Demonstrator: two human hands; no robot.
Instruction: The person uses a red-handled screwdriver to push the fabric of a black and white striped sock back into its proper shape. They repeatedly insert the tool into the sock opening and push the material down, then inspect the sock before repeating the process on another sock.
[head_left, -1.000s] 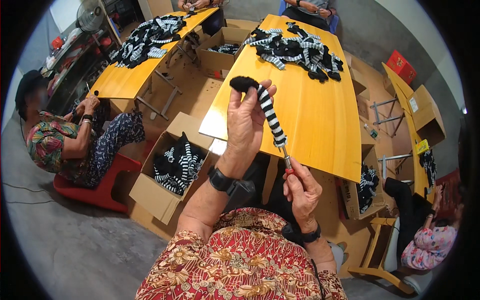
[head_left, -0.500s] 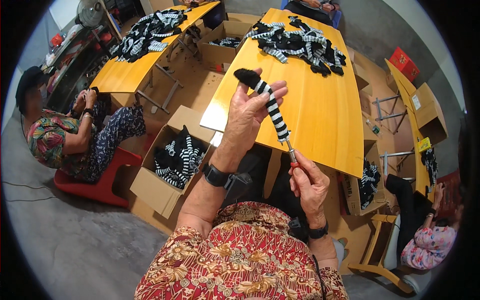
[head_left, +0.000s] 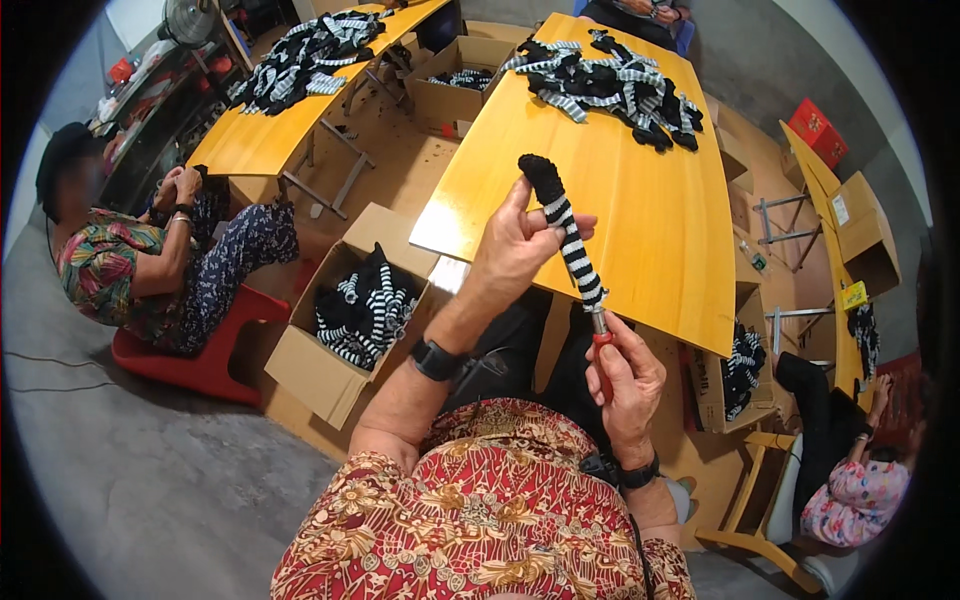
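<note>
A: So what's in the hands?
B: Left hand (head_left: 512, 248) has its fingers on a striped knit (head_left: 575, 248) just right of centre, black end up. Right hand (head_left: 632, 385), below it, is clamped on a red-handled tool (head_left: 602, 341), metal part at the knit's lower end.
A: Around them?
B: Pile (head_left: 612, 88) on the table (head_left: 660, 225) up top, full box (head_left: 318, 388) lower left.

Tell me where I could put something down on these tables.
The middle table looks bare from its striped knitwear pile to its near edge, right of the left hand. The left table looks bare between its own pile and the seated person's hands. Piles crowd both tables' far parts.
</note>
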